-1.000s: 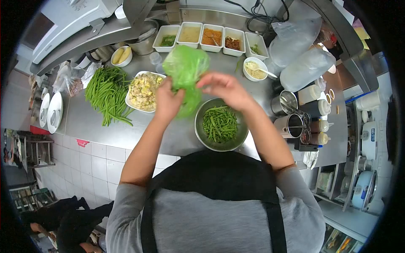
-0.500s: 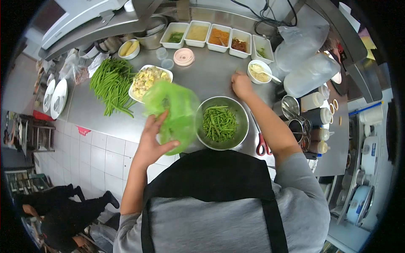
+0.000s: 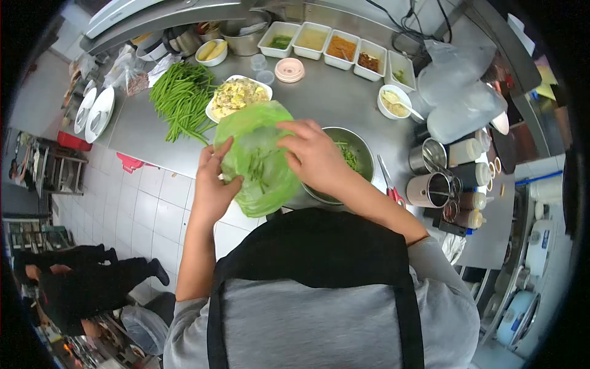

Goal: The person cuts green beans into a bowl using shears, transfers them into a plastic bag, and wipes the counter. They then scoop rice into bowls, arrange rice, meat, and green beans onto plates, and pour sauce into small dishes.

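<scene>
Grasping translucent green plastic bag by left side with left hand, caught between thumb and spread fingers. Touching opposite rim with right hand, fingers bent over edge; cannot tell whether pinching there. Spreading bag mouth between both hands, wide and facing up toward camera. Seeing what look like cut green pieces inside, blurred by film.

Holding bag over front edge of brushed steel counter, just left of round stainless steel bowl. Partly hiding that bowl with right hand and forearm; can make out short-cut green beans in it. To right of bowl, note red-handled scissors, lying apart from both hands, partly behind right forearm.

Beyond bag, see white dish heaped with chopped yellow-and-pale mixture, overlapped by bag in view. Left of dish, see pile of long uncut green beans. Behind dish, see small clear plastic cups next to round pink lids.

Along back, count five white rectangular tubs in a row, with various fillings. Nearer and right, see round white bowl with pale paste and white spoon.
</scene>
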Action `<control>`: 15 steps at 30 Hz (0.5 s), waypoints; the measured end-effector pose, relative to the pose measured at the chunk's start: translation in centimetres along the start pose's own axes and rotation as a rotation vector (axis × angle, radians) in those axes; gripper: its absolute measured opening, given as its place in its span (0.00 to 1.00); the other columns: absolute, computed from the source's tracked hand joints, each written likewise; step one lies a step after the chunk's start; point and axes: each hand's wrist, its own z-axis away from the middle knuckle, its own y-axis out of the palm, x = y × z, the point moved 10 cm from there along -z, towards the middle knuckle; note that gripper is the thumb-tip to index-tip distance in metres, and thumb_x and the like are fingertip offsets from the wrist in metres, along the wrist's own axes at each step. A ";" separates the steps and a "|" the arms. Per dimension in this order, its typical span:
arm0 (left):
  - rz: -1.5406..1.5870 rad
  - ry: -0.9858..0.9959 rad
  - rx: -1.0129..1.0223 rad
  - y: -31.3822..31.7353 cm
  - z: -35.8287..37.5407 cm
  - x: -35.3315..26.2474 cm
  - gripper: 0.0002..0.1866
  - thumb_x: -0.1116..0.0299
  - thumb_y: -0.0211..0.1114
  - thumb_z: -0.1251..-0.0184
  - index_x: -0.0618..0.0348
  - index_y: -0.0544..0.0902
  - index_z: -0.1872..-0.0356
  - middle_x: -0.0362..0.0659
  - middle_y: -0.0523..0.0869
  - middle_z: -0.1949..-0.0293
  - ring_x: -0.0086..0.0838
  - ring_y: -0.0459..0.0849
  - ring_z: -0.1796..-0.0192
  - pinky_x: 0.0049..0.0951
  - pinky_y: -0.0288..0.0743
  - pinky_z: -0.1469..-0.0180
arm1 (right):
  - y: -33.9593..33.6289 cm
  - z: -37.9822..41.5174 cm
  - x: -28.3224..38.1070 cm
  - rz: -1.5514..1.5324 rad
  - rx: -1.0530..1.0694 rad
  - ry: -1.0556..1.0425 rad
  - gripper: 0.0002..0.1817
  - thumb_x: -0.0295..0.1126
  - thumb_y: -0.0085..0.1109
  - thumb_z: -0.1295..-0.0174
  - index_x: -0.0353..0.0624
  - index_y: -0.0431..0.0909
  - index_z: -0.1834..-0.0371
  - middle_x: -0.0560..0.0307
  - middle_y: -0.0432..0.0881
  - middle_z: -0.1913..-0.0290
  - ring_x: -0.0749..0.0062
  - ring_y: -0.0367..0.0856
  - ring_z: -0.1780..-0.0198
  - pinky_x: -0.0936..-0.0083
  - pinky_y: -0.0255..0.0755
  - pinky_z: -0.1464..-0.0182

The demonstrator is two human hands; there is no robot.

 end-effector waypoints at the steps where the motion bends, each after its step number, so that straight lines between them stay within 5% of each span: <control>1: 0.037 0.026 0.018 -0.1 -0.1 -0.7 0.37 0.90 0.58 0.56 0.60 0.68 0.37 0.42 0.66 0.48 0.28 0.74 0.47 0.19 0.74 0.57 | 0.1 0.4 -0.5 0.064 -0.020 0.015 0.12 0.22 0.60 0.54 0.45 0.78 0.63 0.52 0.76 0.49 0.54 0.73 0.48 0.64 0.71 0.47; 2: 0.076 0.050 0.033 -0.5 -0.2 -1.1 0.37 0.89 0.59 0.56 0.60 0.69 0.37 0.43 0.66 0.47 0.28 0.75 0.48 0.20 0.73 0.55 | -0.8 1.6 -2.4 0.160 -0.038 0.123 0.15 0.25 0.61 0.53 0.47 0.78 0.59 0.51 0.71 0.43 0.53 0.70 0.45 0.61 0.68 0.44; 5: 0.068 0.122 0.080 -0.9 -1.4 -3.4 0.37 0.88 0.60 0.56 0.57 0.69 0.37 0.40 0.65 0.49 0.24 0.73 0.52 0.20 0.70 0.54 | -5.8 7.3 -8.8 0.310 -0.103 0.558 0.27 0.30 0.65 0.51 0.46 0.70 0.45 0.46 0.66 0.43 0.49 0.72 0.48 0.60 0.70 0.48; 6: 0.081 0.163 0.102 -0.3 -2.2 -4.8 0.37 0.87 0.61 0.56 0.57 0.70 0.37 0.39 0.66 0.50 0.22 0.72 0.54 0.19 0.70 0.55 | -6.3 9.7 -10.9 0.312 -0.086 0.639 0.27 0.30 0.62 0.48 0.42 0.68 0.43 0.40 0.71 0.48 0.47 0.75 0.53 0.61 0.72 0.50; 12: 0.139 0.347 0.160 3.0 -5.0 -11.1 0.37 0.83 0.63 0.57 0.55 0.70 0.37 0.38 0.66 0.52 0.21 0.67 0.62 0.17 0.67 0.58 | 2.1 22.1 -16.3 -0.821 0.127 1.320 0.21 0.27 0.54 0.45 0.35 0.68 0.46 0.44 0.80 0.63 0.60 0.81 0.68 0.70 0.78 0.72; 15: 0.089 0.344 0.160 4.3 -5.2 -10.7 0.36 0.84 0.62 0.54 0.58 0.68 0.37 0.39 0.66 0.49 0.24 0.68 0.51 0.20 0.63 0.48 | -1.6 23.3 -16.2 -0.800 -0.212 1.326 0.20 0.25 0.53 0.45 0.34 0.68 0.47 0.47 0.80 0.65 0.67 0.81 0.71 0.77 0.76 0.80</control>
